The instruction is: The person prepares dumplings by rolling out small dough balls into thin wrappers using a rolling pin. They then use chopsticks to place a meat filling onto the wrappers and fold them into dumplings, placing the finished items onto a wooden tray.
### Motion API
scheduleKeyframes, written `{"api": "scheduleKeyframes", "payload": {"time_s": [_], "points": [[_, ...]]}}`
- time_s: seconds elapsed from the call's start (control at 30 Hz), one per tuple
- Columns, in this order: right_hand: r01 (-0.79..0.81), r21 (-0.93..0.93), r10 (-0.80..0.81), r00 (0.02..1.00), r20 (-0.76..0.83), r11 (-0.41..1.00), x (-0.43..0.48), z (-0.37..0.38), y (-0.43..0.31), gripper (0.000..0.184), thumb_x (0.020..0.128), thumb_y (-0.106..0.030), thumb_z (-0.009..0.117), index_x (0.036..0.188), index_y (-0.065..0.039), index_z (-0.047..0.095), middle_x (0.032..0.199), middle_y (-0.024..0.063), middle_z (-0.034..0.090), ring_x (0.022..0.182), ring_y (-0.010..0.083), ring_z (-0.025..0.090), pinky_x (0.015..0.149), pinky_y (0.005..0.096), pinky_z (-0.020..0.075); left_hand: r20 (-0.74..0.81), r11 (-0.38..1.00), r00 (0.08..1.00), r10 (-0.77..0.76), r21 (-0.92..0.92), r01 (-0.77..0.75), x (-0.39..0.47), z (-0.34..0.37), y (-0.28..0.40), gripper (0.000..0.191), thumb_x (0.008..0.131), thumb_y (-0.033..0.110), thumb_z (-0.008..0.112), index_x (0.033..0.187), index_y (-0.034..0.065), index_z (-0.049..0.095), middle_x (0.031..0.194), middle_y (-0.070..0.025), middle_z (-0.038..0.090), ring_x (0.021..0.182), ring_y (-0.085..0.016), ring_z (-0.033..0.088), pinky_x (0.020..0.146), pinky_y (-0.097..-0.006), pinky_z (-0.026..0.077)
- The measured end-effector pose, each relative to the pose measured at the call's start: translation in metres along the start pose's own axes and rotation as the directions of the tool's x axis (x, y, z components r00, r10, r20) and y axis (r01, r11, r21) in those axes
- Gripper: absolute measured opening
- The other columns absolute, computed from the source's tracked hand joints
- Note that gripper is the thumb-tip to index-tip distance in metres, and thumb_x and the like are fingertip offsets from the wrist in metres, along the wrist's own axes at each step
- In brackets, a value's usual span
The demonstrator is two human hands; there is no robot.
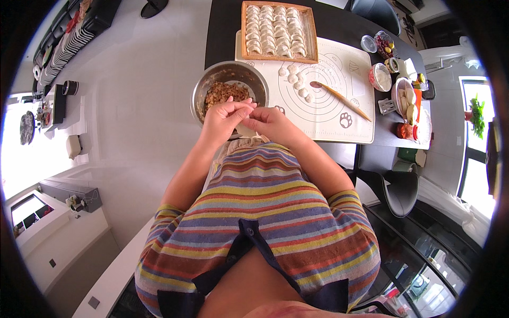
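Note:
My left hand (225,117) and my right hand (272,124) meet at the near right rim of a steel mixing bowl (260,79). Their fingertips pinch together on a pale piece of dough (245,130), mostly hidden by the fingers. Brown minced filling (222,94) lies in the bowl. Right of the bowl, on a white silicone pastry mat (326,131), are several small dough pieces (299,84) and a wooden rolling pin (346,101). Beyond them, a wooden tray (312,35) holds rows of floured dumplings (274,30).
At the dark table's right end stand a bowl of white flour (380,77), a basket with pale oblong items (403,89), a slotted white utensil (386,106), a red-lidded jar (405,130) and a fruit container (385,44). A black chair (397,194) stands at the near right.

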State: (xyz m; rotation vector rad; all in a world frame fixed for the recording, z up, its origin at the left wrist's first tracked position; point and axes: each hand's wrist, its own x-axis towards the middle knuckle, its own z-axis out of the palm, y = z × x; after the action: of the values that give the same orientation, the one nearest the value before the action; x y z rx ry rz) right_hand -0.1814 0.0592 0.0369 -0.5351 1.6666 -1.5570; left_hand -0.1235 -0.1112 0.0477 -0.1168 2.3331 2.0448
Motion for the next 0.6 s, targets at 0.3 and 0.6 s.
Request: {"api": "scheduleKeyframes", "payload": {"time_s": [0.3, 0.6], "points": [[0.033, 0.36, 0.004, 0.995, -0.102, 0.932, 0.003, -0.008, -0.001, 0.026, 0.09, -0.013, 0.064, 0.11, -0.001, 0.052, 0.094, 0.004, 0.065, 0.078, 0.0078, 0.062, 0.064, 0.0198, 0.0491, -0.192, 0.98, 0.98, -0.046, -0.2, 0.007, 0.004, 0.001, -0.005, 0.027, 0.093, 0.019, 0.06, 0.112, 0.0007, 0.067, 0.101, -0.0079, 0.07, 0.099, -0.013, 0.062, 0.091, -0.0271, 0.045], [0.158, -0.471, -0.298, 0.925, -0.238, 0.868, -0.004, -0.017, 0.01, 0.041, 0.082, -0.013, 0.067, 0.117, -0.008, 0.048, 0.079, 0.0123, 0.066, 0.072, 0.0257, 0.068, 0.06, 0.0363, 0.0516, -0.202, 0.917, 0.948, 0.248, 0.364, -0.162, 0.007, 0.023, 0.001, 0.017, 0.088, 0.017, 0.064, 0.098, 0.0048, 0.071, 0.082, -0.0152, 0.068, 0.075, -0.024, 0.067, 0.084, -0.0319, 0.052]]}}
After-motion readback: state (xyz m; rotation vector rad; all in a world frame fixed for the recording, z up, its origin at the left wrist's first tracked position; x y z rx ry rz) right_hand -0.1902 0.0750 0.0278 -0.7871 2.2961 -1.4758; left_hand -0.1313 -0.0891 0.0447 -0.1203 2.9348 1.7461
